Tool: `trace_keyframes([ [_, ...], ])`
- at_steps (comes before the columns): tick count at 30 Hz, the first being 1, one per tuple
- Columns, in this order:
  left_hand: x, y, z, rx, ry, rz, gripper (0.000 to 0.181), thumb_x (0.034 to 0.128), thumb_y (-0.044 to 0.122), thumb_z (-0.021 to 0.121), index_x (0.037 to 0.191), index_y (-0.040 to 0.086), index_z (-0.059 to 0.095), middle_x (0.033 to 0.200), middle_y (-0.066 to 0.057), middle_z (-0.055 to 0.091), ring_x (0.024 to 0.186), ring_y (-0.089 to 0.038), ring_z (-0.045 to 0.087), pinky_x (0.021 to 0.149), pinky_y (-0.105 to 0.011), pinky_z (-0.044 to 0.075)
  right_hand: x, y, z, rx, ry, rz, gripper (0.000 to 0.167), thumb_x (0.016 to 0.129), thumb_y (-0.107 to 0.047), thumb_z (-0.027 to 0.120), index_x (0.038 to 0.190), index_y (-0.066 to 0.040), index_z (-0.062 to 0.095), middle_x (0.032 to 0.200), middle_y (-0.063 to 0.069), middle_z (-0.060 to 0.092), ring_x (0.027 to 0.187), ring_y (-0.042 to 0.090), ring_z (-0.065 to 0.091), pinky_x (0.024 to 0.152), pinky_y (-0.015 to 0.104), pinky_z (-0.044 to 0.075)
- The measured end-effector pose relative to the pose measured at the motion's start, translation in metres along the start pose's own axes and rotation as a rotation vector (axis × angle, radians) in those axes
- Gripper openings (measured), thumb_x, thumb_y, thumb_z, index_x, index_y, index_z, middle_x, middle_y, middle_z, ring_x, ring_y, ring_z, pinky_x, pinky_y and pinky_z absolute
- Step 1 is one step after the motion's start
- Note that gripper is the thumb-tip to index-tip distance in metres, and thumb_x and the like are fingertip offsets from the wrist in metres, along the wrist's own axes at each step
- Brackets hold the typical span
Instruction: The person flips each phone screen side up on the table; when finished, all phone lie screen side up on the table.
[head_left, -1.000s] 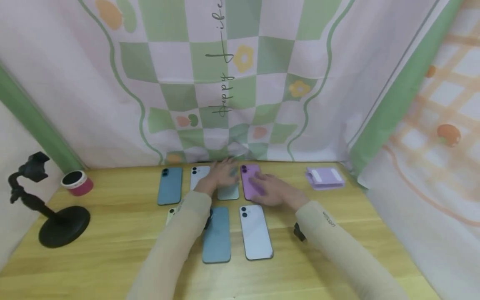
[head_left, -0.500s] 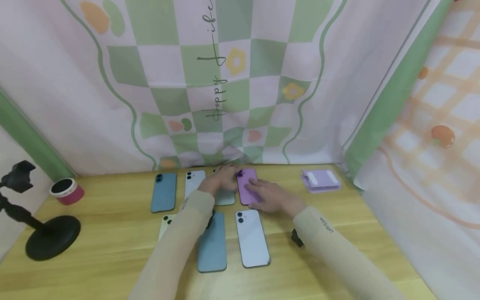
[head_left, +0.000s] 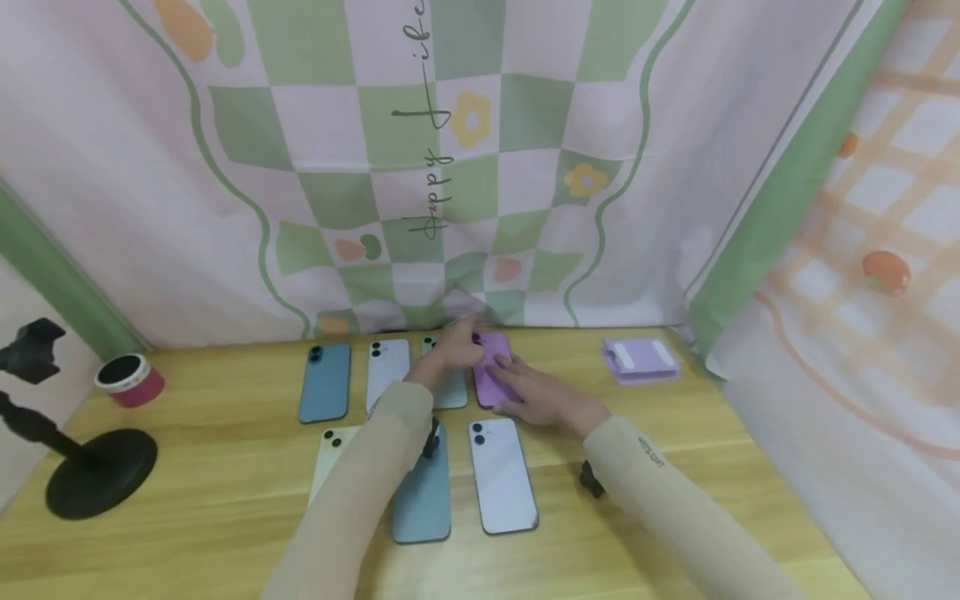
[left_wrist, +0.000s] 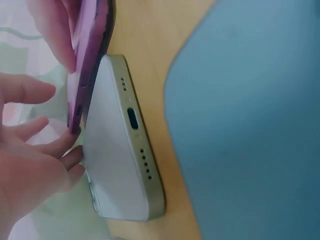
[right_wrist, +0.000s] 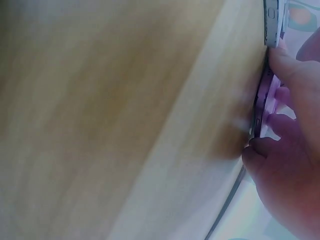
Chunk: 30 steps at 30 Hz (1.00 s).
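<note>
The purple phone (head_left: 491, 387) lies camera side up at the right end of the back row. My right hand (head_left: 543, 396) grips it, with the thumb at its near end and fingertips on its back and right edge; the right wrist view shows this hand (right_wrist: 295, 125) around its edges. My left hand (head_left: 456, 346) reaches over the pale green phone (head_left: 452, 390) to the purple phone's far end. From the left wrist, that hand (left_wrist: 30, 150) has its thumb and forefinger extended, while other fingertips touch the purple phone's (left_wrist: 82, 75) end.
To the left in the back row lie a white phone (head_left: 387, 367) and a blue phone (head_left: 325, 383). Nearer are yellowish (head_left: 325, 458), blue (head_left: 422, 500) and white (head_left: 504, 479) phones. A purple holder (head_left: 641, 358), a pink jar (head_left: 135, 383) and a black stand (head_left: 101, 475) flank them.
My left hand has moved off the pale green phone's back toward the purple phone's far end. My right hand stays at the purple phone. The head view has shifted slightly.
</note>
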<state>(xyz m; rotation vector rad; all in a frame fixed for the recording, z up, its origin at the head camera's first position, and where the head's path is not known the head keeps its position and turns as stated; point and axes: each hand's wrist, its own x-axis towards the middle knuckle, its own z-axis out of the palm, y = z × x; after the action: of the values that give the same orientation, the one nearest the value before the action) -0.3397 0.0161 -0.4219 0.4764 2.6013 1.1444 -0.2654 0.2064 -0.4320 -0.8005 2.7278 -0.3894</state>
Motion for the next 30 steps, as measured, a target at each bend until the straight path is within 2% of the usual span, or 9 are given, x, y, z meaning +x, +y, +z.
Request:
trace_keyframes([
  [2,-0.0024,0.0029,0.0002,-0.072,0.023,-0.014,0.088,0.0824,-0.003,0.054,0.164,0.007,0.025,0.169,-0.015,0.035,0.155,-0.037,0.038,0.126,-0.052,0.038,-0.0009,-0.0002,0.0,0.002,0.004,-0.002,0.076,0.105,-0.043,0.056,0.165,-0.01,0.023,0.174,0.021,0.01,0.16,0.048,0.016,0.129,0.063,0.022],
  [4,-0.0024,0.0037,0.0013,-0.127,0.047,-0.02,0.085,0.0833,-0.003,0.053,0.163,0.006,0.027,0.168,-0.017,0.036,0.152,-0.038,0.041,0.124,-0.052,0.041,-0.0016,0.0,0.0003,0.0,0.01,-0.005,0.076,0.105,-0.042,0.055,0.165,-0.009,0.022,0.174,0.022,0.009,0.16,0.048,0.016,0.129,0.062,0.022],
  [6,-0.0018,0.0042,0.0022,-0.17,0.071,-0.03,0.081,0.0847,-0.004,0.052,0.162,0.005,0.03,0.167,-0.019,0.038,0.148,-0.038,0.046,0.12,-0.05,0.045,-0.0022,0.0001,0.0004,-0.003,0.012,-0.001,0.077,0.106,-0.042,0.054,0.166,-0.009,0.02,0.174,0.022,0.008,0.16,0.047,0.016,0.13,0.061,0.022],
  [8,-0.0017,0.0042,0.0033,-0.202,0.096,-0.048,0.078,0.0851,-0.006,0.051,0.161,0.006,0.034,0.165,-0.02,0.041,0.138,-0.038,0.054,0.112,-0.048,0.052,-0.0029,0.0004,0.0006,0.006,0.008,0.003,0.077,0.106,-0.042,0.053,0.166,-0.01,0.018,0.174,0.021,0.006,0.161,0.045,0.015,0.13,0.06,0.021],
  [11,-0.0015,0.0045,0.0047,-0.188,0.126,-0.077,0.078,0.0847,-0.01,0.052,0.159,0.007,0.037,0.161,-0.021,0.046,0.128,-0.037,0.059,0.102,-0.045,0.056,-0.0038,0.0003,0.0007,0.023,-0.003,0.01,0.077,0.107,-0.043,0.052,0.167,-0.012,0.016,0.175,0.02,0.004,0.161,0.043,0.016,0.131,0.059,0.021],
  [14,-0.0021,0.0056,0.0061,-0.151,0.152,-0.109,0.078,0.0837,-0.01,0.055,0.159,0.006,0.038,0.156,-0.023,0.051,0.125,-0.037,0.061,0.099,-0.043,0.058,-0.0047,-0.0002,0.0007,0.042,-0.011,0.011,0.077,0.107,-0.043,0.051,0.167,-0.012,0.015,0.175,0.02,0.004,0.162,0.043,0.015,0.131,0.059,0.02],
  [20,-0.0026,0.006,0.0088,-0.094,0.188,-0.171,0.061,0.0861,0.0,0.06,0.146,-0.003,0.051,0.14,-0.025,0.063,0.107,-0.035,0.066,0.092,-0.043,0.06,-0.0062,-0.0014,-0.0012,0.035,-0.022,0.012,0.076,0.107,-0.043,0.051,0.167,-0.012,0.015,0.175,0.02,0.005,0.162,0.042,0.014,0.132,0.058,0.019],
  [27,-0.0044,0.0068,0.0092,-0.03,0.202,-0.21,0.049,0.0861,0.005,0.067,0.135,0.0,0.062,0.133,-0.021,0.068,0.119,-0.036,0.066,0.102,-0.043,0.059,-0.0078,-0.0018,-0.0038,0.05,-0.018,-0.005,0.074,0.107,-0.04,0.053,0.166,-0.01,0.021,0.174,0.021,0.011,0.161,0.042,0.018,0.131,0.058,0.021],
  [30,-0.0042,0.0089,0.0072,-0.007,0.213,-0.235,0.047,0.0847,0.004,0.066,0.131,0.002,0.065,0.129,-0.02,0.069,0.116,-0.036,0.068,0.098,-0.042,0.06,-0.0073,-0.0015,-0.0056,0.092,0.051,-0.003,0.072,0.105,-0.038,0.057,0.164,-0.01,0.027,0.172,0.019,0.024,0.159,0.04,0.029,0.13,0.056,0.027],
])
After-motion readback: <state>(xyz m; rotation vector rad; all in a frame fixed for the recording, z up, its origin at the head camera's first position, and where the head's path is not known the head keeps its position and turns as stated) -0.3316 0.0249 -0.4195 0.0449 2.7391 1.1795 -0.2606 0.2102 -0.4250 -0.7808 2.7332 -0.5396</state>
